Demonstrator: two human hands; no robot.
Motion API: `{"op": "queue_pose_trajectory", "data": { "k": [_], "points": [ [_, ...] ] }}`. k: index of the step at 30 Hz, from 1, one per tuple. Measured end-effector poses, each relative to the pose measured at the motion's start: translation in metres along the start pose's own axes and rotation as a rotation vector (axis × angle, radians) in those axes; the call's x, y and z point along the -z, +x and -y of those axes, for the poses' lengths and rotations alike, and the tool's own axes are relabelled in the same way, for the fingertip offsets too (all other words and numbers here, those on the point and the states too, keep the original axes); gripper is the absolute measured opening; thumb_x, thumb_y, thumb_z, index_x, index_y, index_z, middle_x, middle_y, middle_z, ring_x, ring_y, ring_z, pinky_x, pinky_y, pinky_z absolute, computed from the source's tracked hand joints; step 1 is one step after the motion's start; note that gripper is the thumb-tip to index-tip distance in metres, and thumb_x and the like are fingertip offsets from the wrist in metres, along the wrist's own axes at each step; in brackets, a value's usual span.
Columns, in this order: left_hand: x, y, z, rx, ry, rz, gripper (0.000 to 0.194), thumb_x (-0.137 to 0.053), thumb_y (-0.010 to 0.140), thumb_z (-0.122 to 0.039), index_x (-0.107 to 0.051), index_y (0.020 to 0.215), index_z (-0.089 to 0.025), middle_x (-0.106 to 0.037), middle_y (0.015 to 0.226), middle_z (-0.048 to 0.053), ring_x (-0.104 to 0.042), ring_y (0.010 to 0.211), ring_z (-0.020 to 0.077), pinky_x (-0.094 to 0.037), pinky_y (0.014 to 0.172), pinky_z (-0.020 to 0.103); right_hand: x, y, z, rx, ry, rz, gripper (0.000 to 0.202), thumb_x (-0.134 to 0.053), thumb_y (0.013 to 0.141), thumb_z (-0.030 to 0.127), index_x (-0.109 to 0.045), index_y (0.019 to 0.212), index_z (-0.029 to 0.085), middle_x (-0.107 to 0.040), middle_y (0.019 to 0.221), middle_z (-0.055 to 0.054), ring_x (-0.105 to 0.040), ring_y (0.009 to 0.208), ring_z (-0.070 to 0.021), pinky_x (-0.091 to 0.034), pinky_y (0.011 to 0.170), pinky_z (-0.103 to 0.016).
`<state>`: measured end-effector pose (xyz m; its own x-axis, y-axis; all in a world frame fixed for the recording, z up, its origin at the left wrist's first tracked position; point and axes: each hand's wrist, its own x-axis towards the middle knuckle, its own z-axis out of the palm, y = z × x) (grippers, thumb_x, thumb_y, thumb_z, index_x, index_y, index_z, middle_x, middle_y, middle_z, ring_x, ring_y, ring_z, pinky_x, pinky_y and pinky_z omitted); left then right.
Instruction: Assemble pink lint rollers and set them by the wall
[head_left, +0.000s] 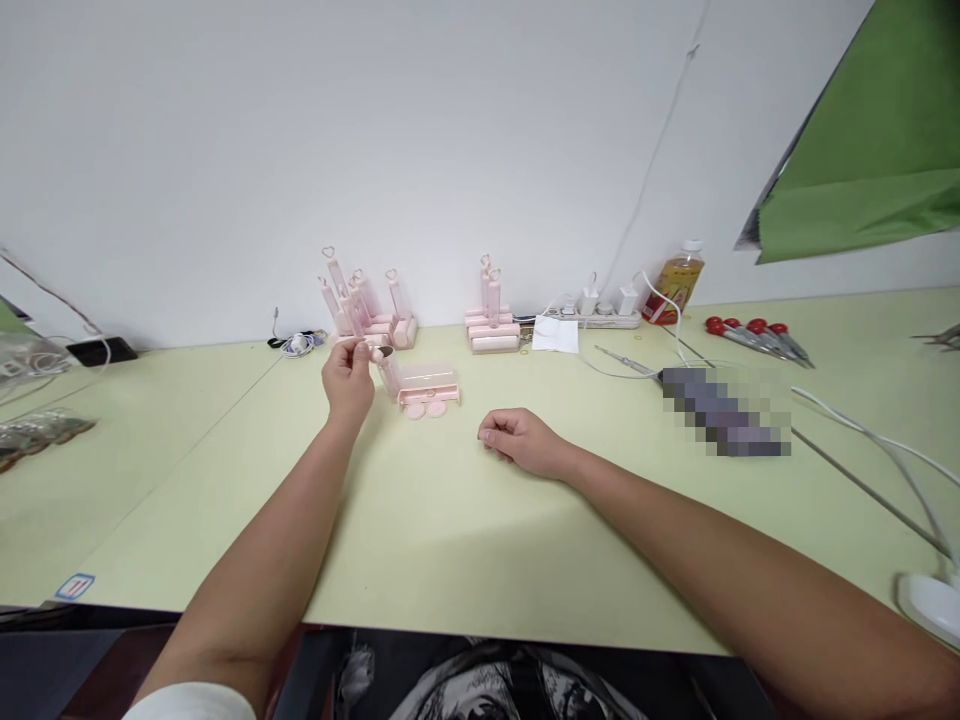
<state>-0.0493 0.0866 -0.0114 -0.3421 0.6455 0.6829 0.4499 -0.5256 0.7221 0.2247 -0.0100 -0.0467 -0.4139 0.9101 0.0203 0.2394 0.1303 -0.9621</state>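
Note:
My left hand (349, 382) is closed, its thumb and fingertips pinched on a small pale pink part (376, 354) beside the top of a clear pink tube (389, 374). Just right of it lies a clear pink cylinder (427, 377) behind a pink tray-like piece (429, 396). Two pink discs (436, 409) rest flat in front of that piece. My right hand (519, 440) rests on the table with curled fingers; whether anything is inside them is hidden.
Pink pieces with heart-topped tubes (397, 300) stand along the wall, with another group (493, 310) further right. Behind on the right are a power strip (611, 321), a bottle (677, 283) and red-capped tools (757, 338). Cables cross the table's (450, 540) right side.

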Motion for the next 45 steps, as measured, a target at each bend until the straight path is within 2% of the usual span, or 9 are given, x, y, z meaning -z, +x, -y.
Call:
{"op": "queue_pose_trajectory", "data": {
  "k": [4,7,10,18,22,26,30,37,45],
  "points": [
    [0.018,0.007,0.001,0.106,0.186,-0.103,0.025,-0.05,0.087,-0.038,-0.062,0.087,-0.017,-0.065,0.077,0.003,-0.057,0.069,0.0144,-0.045,0.063,0.025,0.001,-0.001,0.0,0.008,-0.002,0.008,0.021,-0.058,0.081,0.036,-0.058,0.076,0.016,-0.055,0.068,0.001,-0.046,0.057,-0.0097,-0.037,0.053,-0.023],
    [0.027,0.002,0.007,0.306,0.433,0.183,0.022,-0.05,0.083,-0.035,-0.063,0.079,-0.018,-0.066,0.072,0.003,-0.056,0.062,0.0153,-0.042,0.059,0.026,0.001,-0.002,0.0,0.012,-0.006,0.005,0.021,-0.058,0.081,0.037,-0.058,0.076,0.016,-0.055,0.069,0.001,-0.047,0.057,-0.0099,-0.038,0.053,-0.023],
    [0.028,-0.007,0.012,0.377,0.56,0.427,0.017,-0.053,0.077,-0.031,-0.062,0.069,-0.019,-0.067,0.068,0.004,-0.057,0.062,0.017,-0.041,0.059,0.027,0.001,-0.002,0.001,0.014,-0.002,0.004,0.022,-0.059,0.08,0.038,-0.058,0.075,0.017,-0.054,0.067,0.001,-0.046,0.056,-0.0098,-0.037,0.053,-0.023],
    [0.025,-0.013,0.01,0.377,0.606,0.536,0.017,-0.053,0.077,-0.032,-0.063,0.071,-0.019,-0.068,0.069,0.004,-0.058,0.062,0.0179,-0.04,0.058,0.028,-0.001,-0.003,0.003,0.002,-0.008,0.013,0.02,-0.059,0.08,0.036,-0.058,0.075,0.017,-0.054,0.069,0.001,-0.046,0.058,-0.0104,-0.037,0.054,-0.024],
    [0.026,-0.011,0.01,0.357,0.635,0.51,0.032,-0.053,0.079,-0.034,-0.063,0.105,-0.018,-0.067,0.082,0.007,-0.059,0.068,0.02,-0.044,0.064,0.031,-0.001,-0.003,0.004,0.008,-0.027,0.013,0.02,-0.058,0.08,0.036,-0.058,0.075,0.017,-0.054,0.068,0.001,-0.046,0.058,-0.0104,-0.036,0.055,-0.024],
    [0.026,-0.009,0.015,0.103,0.55,0.426,0.052,-0.047,0.085,-0.029,-0.045,0.136,-0.021,-0.057,0.109,0.012,-0.059,0.076,0.0198,-0.048,0.079,0.039,-0.001,-0.003,0.004,0.014,-0.022,0.017,0.02,-0.058,0.08,0.036,-0.058,0.075,0.017,-0.053,0.067,0.001,-0.045,0.057,-0.0103,-0.036,0.054,-0.024],
    [0.023,-0.01,0.02,-0.112,0.455,0.461,0.048,-0.045,0.085,-0.02,-0.05,0.132,-0.025,-0.051,0.113,0.012,-0.057,0.09,0.0219,-0.048,0.09,0.045,-0.001,-0.002,0.002,0.017,-0.029,0.014,0.02,-0.058,0.08,0.036,-0.058,0.075,0.017,-0.053,0.067,0.001,-0.044,0.057,-0.01,-0.036,0.054,-0.024],
    [0.022,-0.01,0.024,-0.145,0.461,0.431,0.046,-0.045,0.084,-0.017,-0.052,0.129,-0.024,-0.049,0.118,0.013,-0.054,0.102,0.025,-0.047,0.091,0.046,-0.001,-0.003,0.002,0.01,-0.017,0.014,0.021,-0.059,0.08,0.038,-0.058,0.075,0.017,-0.054,0.067,0.001,-0.044,0.056,-0.0102,-0.035,0.053,-0.024],
    [0.024,-0.007,0.024,0.113,0.488,0.352,0.024,-0.051,0.086,-0.036,-0.056,0.105,-0.021,-0.066,0.102,0.009,-0.062,0.086,0.0222,-0.048,0.072,0.034,0.0,-0.004,0.004,0.011,-0.031,0.022,0.02,-0.058,0.081,0.036,-0.058,0.075,0.017,-0.053,0.068,0.001,-0.044,0.057,-0.0102,-0.036,0.054,-0.024]
  ]
}}
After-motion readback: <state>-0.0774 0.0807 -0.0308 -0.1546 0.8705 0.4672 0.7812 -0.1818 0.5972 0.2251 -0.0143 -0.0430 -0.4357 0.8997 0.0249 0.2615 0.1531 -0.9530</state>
